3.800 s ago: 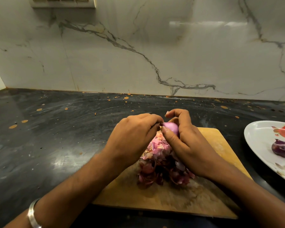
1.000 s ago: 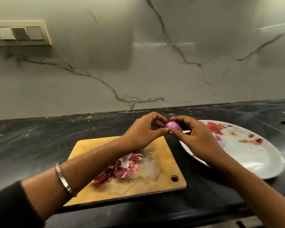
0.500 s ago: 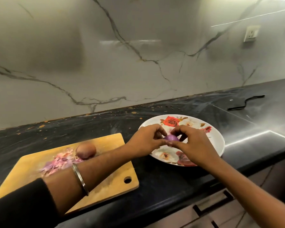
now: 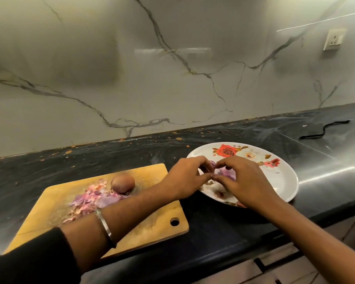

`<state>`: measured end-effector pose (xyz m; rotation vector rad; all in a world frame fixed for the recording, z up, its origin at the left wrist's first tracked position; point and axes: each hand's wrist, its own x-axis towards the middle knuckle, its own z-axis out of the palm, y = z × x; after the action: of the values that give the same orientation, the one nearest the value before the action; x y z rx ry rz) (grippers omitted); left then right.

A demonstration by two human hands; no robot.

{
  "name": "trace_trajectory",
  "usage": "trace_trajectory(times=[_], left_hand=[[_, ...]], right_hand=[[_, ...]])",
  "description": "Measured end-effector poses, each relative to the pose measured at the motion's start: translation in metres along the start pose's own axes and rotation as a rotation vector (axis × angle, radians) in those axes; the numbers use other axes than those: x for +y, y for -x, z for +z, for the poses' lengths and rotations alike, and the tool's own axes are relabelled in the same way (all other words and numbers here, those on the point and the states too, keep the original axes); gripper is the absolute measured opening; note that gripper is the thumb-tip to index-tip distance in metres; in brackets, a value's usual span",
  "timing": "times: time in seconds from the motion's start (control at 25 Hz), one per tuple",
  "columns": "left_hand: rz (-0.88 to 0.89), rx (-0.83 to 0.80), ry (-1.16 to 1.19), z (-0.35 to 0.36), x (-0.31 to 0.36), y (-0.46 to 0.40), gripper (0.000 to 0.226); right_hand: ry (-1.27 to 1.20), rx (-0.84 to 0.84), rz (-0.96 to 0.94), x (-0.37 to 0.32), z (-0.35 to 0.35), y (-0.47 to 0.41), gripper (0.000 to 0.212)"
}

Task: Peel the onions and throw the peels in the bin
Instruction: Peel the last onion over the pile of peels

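The left hand (image 4: 184, 179) and the right hand (image 4: 242, 181) meet over the plate (image 4: 283, 181), fingertips touching. Their fingers curl around a small purple peeled onion (image 4: 223, 173), pinching it from both sides. It sits low, just over the plate, so I think they are putting it down there to keep the clean one apart from the mess. To the left of the hands, on the wooden board (image 4: 152, 226), sits an onion with its skin on (image 4: 122, 183), right beside a heap of pink peels (image 4: 90, 199). The peels wait there for the bin, which I cannot see. The dark counter (image 4: 213, 232) holds it all.
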<state>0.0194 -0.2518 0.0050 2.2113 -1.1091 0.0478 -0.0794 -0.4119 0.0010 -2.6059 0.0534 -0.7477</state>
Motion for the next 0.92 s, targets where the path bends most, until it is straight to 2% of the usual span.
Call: trace_trajectory(times=[0.2, 0.36, 0.6, 0.68, 0.8, 0.92], left_hand=[[0.008, 0.154, 0.027, -0.058, -0.024, 0.044, 0.016], [-0.099, 0.231, 0.009, -0.101, -0.059, 0.085, 0.017], [-0.233, 0.205, -0.118, -0.124, -0.103, 0.123, 0.039], [-0.296, 0.172, -0.081, -0.124, -0.110, 0.129, 0.045], [-0.362, 0.114, 0.045, -0.124, -0.115, 0.135, 0.046], [-0.343, 0.180, 0.133, -0.126, -0.118, 0.141, 0.042]], right_hand=[[-0.082, -0.022, -0.149, -0.055, 0.017, -0.021, 0.029], [-0.140, -0.111, -0.237, -0.105, 0.050, -0.037, 0.036], [-0.205, -0.379, -0.209, -0.159, 0.106, -0.053, 0.063], [-0.223, -0.438, -0.193, -0.167, 0.120, -0.057, 0.066], [-0.273, -0.400, -0.151, -0.167, 0.128, -0.059, 0.060], [-0.331, -0.309, -0.150, -0.168, 0.129, -0.061, 0.053]])
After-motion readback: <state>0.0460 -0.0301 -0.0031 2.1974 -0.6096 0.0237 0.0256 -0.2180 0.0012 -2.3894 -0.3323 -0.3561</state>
